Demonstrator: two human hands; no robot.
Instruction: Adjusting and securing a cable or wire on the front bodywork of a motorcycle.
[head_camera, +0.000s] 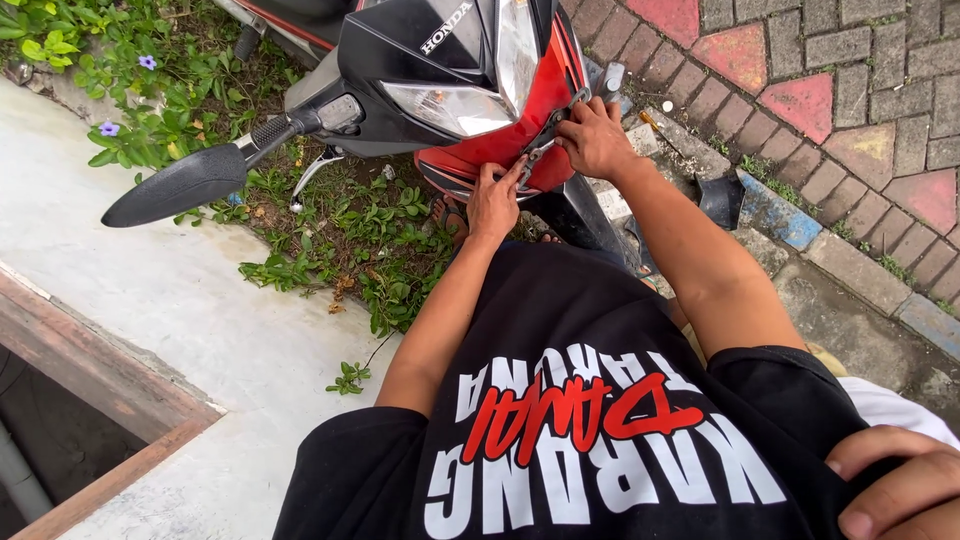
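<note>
A red and black scooter (470, 90) stands on a weed patch with its front toward me. My left hand (495, 200) is at the red front panel (480, 155), fingertips pinched on a small grey metal tool (540, 150). My right hand (597, 140) is just right of it, fingers curled over the edge of the same panel. My black shirt with white and red lettering (580, 420) fills the lower middle of the view.
The scooter's left mirror (180, 185) sticks out over a pale concrete slab (150, 290). Weeds with purple flowers (150, 90) grow at the left. Red and grey brick paving (830, 90) lies at the right. Another person's hand (900, 490) shows at the bottom right corner.
</note>
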